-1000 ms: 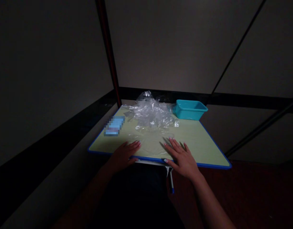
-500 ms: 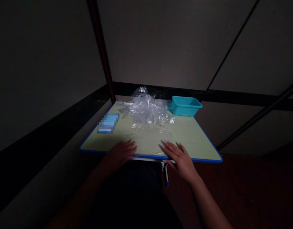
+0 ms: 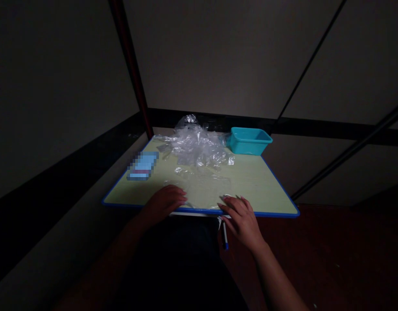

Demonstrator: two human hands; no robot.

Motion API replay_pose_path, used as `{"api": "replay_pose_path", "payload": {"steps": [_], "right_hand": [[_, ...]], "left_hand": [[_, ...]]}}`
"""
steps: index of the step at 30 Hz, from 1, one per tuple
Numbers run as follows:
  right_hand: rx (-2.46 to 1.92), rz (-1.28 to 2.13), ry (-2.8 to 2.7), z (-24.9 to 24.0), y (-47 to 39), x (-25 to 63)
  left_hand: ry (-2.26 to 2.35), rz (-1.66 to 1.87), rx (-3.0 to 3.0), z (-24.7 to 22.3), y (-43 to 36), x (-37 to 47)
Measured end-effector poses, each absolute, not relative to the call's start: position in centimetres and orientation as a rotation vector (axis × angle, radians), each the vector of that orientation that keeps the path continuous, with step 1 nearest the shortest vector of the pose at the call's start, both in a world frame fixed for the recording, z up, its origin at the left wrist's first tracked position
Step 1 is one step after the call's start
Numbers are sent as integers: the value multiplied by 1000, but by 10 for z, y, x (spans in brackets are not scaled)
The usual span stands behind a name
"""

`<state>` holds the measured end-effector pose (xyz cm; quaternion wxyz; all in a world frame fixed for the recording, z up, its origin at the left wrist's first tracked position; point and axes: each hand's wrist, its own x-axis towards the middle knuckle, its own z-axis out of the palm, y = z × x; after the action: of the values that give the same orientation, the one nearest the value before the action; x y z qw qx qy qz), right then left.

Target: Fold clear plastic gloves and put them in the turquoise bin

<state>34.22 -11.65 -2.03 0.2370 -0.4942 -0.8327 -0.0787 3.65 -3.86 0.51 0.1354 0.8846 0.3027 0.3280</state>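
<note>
A thin clear plastic bag [image 3: 203,188] lies flat on the pale green, blue-edged table [image 3: 263,185], between my hands. My left hand [image 3: 166,199] rests at the bag's left side near the front edge, fingers slightly bent and nothing seen in them. At the bag's right side is my right hand [image 3: 240,216], its fingers apart and curved over the front edge, holding nothing. Behind the flat bag, a crumpled heap of clear plastic bags [image 3: 195,144] covers the back middle of the table.
A turquoise plastic basket [image 3: 249,147] stands at the back right corner. On the left side lies a pixelated light blue rectangular object [image 3: 143,166]. Walls rise behind and to the left of the table. A blue-tipped table leg [image 3: 225,235] shows below the front edge.
The fingers of both hands have bent more, where they were stretched flatter before. The whole view has shifted slightly, moving the table a little left and up in the picture.
</note>
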Motion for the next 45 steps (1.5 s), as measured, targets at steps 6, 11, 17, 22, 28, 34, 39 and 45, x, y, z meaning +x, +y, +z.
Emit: {"api": "replay_pose_path", "payload": {"steps": [6,11,17,22,28,34,39,45], "right_hand": [[-1345,-197,-2273,-19,-117,341],[-1369,-185,-2226,-15,-119,332],[-1196,-99,-2327,-8,-119,306],[-1048,5,-2405,-4,-113,289],[-1025,164,-2457,1,-108,280],[-1025,210,-2462,0,-108,278],[-1113,195,-2446,3,-105,283],[-1114,245,-2488,4,-101,282]], "left_hand": [[863,896,2549,21,-23,61],[843,840,2616,24,-10,75],[912,804,2696,10,3,81],[1087,802,2647,2,4,78],[1225,862,2565,0,2,76],[1285,925,2617,4,-3,70],[1181,538,2750,5,-16,61],[1249,170,2792,4,-22,61]]}}
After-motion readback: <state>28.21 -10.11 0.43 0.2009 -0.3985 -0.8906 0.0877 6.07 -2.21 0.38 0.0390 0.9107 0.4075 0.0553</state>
